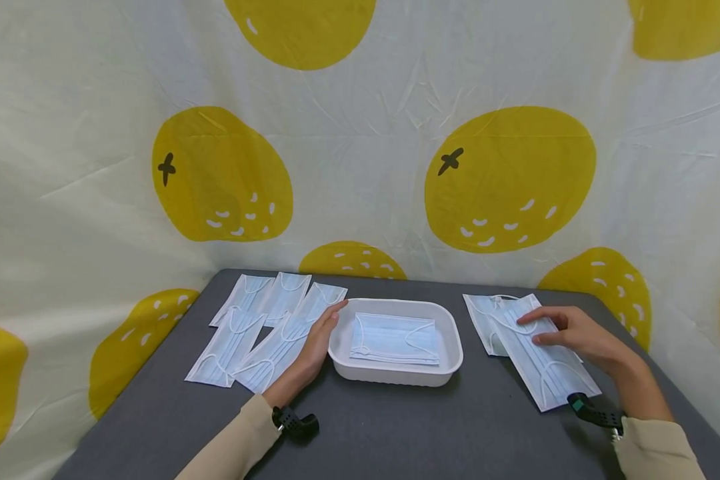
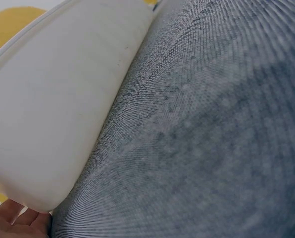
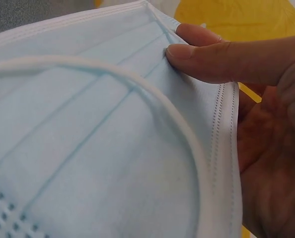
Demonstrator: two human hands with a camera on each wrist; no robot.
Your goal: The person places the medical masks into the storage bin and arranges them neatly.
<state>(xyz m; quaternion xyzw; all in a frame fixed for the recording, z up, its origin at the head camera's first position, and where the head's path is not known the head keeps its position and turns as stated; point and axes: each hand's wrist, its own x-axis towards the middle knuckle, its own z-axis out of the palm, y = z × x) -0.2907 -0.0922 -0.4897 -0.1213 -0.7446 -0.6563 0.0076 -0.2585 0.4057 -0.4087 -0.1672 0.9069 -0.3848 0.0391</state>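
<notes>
A white plastic tray (image 1: 396,377) stands mid-table with a light blue face mask (image 1: 394,337) lying inside. My left hand (image 1: 312,348) rests against the tray's left wall, fingertips near the rim; in the left wrist view, some left fingers (image 2: 26,220) touch the tray's (image 2: 53,104) end. On the right, my right hand (image 1: 576,335) pinches a face mask (image 1: 546,363) by its long edge, tilted. The right wrist view shows the thumb on the pleated face of this mask (image 3: 98,148). Under the held mask, another mask (image 1: 483,320) lies partly hidden.
Several face masks (image 1: 231,343) lie overlapping on the left of the dark grey table (image 1: 408,433). A white curtain (image 1: 360,167) with yellow fruit prints hangs behind the table's back edge. Each wrist wears a black band (image 1: 297,425).
</notes>
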